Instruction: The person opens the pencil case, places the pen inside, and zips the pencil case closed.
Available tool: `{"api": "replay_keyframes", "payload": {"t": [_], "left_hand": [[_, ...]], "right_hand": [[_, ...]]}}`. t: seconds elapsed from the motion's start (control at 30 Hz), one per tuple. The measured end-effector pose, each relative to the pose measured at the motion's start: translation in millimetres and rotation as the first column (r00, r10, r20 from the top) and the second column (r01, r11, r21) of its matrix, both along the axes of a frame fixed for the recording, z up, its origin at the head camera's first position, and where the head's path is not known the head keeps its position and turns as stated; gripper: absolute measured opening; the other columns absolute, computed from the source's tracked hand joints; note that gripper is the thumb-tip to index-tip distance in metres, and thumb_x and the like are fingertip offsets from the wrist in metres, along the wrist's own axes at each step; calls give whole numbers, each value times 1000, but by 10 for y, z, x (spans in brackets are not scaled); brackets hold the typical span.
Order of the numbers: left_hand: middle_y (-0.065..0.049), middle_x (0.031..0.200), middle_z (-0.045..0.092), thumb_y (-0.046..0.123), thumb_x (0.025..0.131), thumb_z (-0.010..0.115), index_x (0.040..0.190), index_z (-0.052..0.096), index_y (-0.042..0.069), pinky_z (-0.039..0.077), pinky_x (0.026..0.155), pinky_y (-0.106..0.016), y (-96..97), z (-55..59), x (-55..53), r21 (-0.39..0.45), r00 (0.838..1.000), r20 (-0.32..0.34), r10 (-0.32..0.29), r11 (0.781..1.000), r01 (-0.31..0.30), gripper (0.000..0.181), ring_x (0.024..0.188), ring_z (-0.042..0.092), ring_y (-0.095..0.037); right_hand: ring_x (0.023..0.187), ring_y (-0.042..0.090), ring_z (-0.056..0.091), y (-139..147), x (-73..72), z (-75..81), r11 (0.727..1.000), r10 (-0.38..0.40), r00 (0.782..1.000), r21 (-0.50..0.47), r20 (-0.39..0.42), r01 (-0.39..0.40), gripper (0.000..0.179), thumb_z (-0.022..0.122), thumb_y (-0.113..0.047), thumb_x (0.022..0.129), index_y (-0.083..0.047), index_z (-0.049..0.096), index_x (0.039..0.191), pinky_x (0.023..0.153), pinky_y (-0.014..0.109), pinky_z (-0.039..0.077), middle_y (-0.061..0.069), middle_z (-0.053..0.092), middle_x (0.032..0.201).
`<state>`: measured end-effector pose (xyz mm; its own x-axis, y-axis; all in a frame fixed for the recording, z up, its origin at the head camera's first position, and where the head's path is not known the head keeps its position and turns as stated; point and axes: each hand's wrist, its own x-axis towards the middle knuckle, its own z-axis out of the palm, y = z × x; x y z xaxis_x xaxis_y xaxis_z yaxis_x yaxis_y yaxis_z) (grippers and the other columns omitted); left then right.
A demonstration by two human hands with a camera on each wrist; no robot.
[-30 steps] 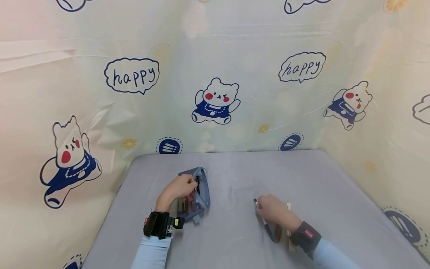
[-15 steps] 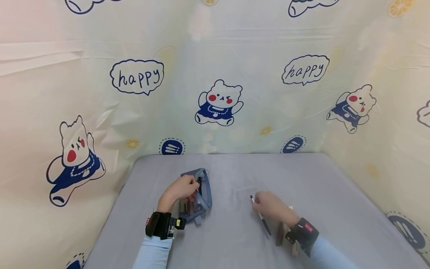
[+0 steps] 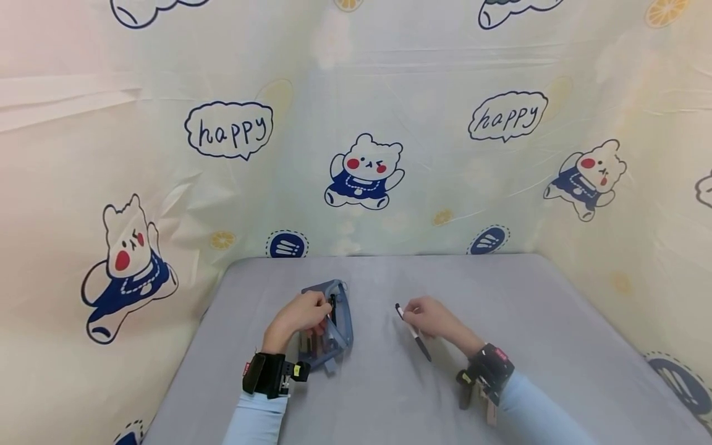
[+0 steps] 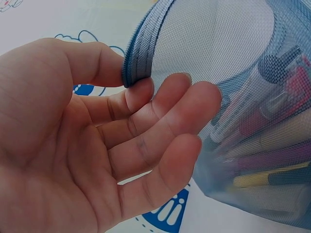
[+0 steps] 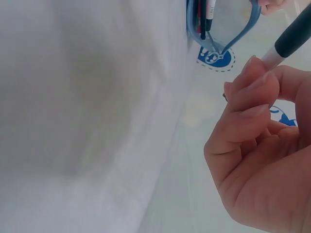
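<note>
A blue mesh pencil case (image 3: 345,318) lies on the table at centre left, unzipped and holding several pens and markers. In the left wrist view my left hand (image 4: 126,126) pinches the zipped edge (image 4: 145,46) between thumb and index finger, its other fingers loosely bent beside the mesh. To the right of the case, my right hand (image 3: 435,316) holds a white pen (image 3: 421,346) with dark ends, slanted above the table. The right wrist view shows the pen's dark end (image 5: 294,36) above the pinching fingers; part of the barrel is hidden by them.
Close to the right wrist, a dark brown item (image 3: 465,397) and a pale slim item (image 3: 491,413) lie on the grey table (image 3: 356,408), partly covered by the wrist camera. A printed curtain (image 3: 423,93) hangs behind the table.
My right hand has moved left and away from me with the pen, towards the pencil case, leaving the brown and pale items behind. The left hand keeps its hold on the case.
</note>
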<state>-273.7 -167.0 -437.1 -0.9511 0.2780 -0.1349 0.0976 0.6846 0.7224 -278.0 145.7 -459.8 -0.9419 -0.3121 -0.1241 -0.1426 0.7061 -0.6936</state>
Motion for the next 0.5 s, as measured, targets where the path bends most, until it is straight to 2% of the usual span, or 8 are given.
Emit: {"api": "replay_keyframes", "payload": {"t": [0.5], "left_hand": [[-8,76,64,17,97,49,82,56,6,56,62,-41,-4,50,30,10,1000,-5,12,1000,-12,20,62,66,-21]], "right_hand": [[46,12,47,-358,-251,44,997,-21,998,-77,59,25,28,55,-20,91,-1,69,106,44,25,38,1,59,66]]}}
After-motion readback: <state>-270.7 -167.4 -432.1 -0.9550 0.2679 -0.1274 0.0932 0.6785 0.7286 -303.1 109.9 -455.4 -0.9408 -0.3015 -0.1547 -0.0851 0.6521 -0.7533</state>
